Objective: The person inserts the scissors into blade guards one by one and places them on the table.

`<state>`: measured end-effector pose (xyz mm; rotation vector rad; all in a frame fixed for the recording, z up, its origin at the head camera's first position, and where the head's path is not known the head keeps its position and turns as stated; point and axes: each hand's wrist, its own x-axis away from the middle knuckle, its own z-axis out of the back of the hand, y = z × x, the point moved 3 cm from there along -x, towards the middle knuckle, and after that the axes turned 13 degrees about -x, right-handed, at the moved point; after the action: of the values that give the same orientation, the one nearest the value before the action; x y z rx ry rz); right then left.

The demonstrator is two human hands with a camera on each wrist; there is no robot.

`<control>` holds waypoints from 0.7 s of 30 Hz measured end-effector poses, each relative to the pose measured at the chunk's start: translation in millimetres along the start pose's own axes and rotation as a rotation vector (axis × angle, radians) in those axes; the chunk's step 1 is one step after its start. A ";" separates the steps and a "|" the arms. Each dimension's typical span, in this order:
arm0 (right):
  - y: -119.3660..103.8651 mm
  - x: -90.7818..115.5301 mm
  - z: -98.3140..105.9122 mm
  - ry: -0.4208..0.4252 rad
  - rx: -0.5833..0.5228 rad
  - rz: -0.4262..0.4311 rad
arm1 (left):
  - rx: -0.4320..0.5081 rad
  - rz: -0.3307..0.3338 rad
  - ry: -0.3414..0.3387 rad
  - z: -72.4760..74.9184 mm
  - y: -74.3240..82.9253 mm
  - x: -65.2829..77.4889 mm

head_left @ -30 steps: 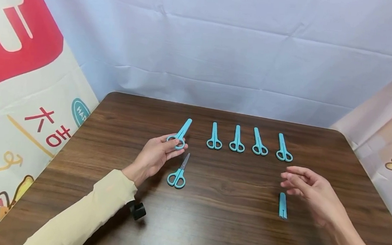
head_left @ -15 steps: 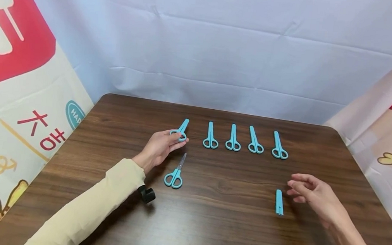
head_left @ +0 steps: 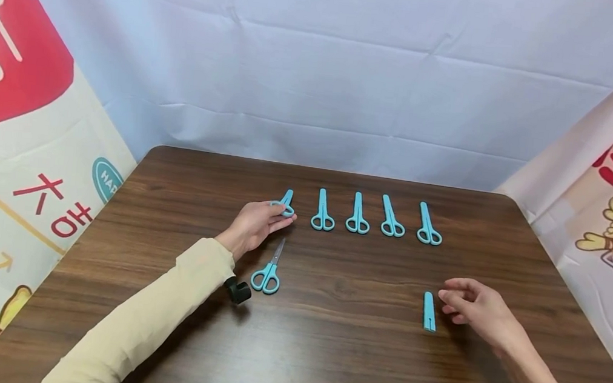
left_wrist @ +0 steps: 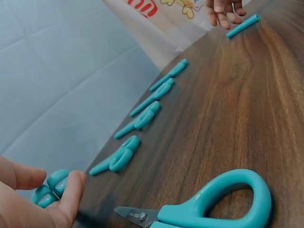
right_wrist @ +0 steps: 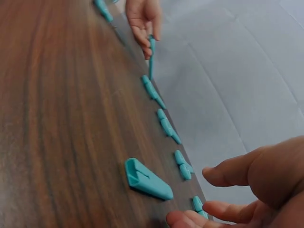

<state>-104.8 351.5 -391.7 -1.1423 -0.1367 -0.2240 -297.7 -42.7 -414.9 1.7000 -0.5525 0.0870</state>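
My left hand (head_left: 253, 222) holds a pair of light-blue scissors (head_left: 287, 199) by its handles, the blades inside a matching sheath. It is at the left end of a row of sheathed scissors (head_left: 323, 201). In the left wrist view, thumb and fingers pinch the handles (left_wrist: 45, 195). Below that hand lies an unsheathed pair of scissors (head_left: 271, 269), grey blades bare and closed. My right hand (head_left: 479, 310) hovers beside a loose sheath (head_left: 430, 312), fingers loosely bent and holding nothing. The right wrist view shows the sheath's slotted opening (right_wrist: 134, 173), apart from my fingertips.
The row of several sheathed scissors runs along the back of the brown wooden table (head_left: 337, 340), handles toward me. A white cloth (head_left: 321, 83) hangs behind the table. Printed cloths stand at the left (head_left: 25, 148) and right (head_left: 608, 242).
My left hand has moved the sheathed scissors slightly toward the back, and they look more tilted. My right hand has shifted to the right of the loose sheath. The head view has turned slightly.
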 end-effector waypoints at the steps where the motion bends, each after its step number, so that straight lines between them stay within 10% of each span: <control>1: -0.5 -0.3 -1.9 0.005 0.020 0.001 | 0.002 0.005 -0.003 -0.8 0.5 -0.7; 13: -9.4 -7.3 -20.1 0.012 0.428 0.031 | 0.037 0.079 0.015 -3.7 2.8 -0.4; 21: -11.5 -12.6 -23.0 0.000 0.492 0.031 | -0.002 0.071 0.014 -5.3 6.2 7.9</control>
<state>-120.0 327.2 -393.8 -0.6542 -0.1630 -0.1509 -291.9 -40.8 -405.3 1.6771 -0.6024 0.1495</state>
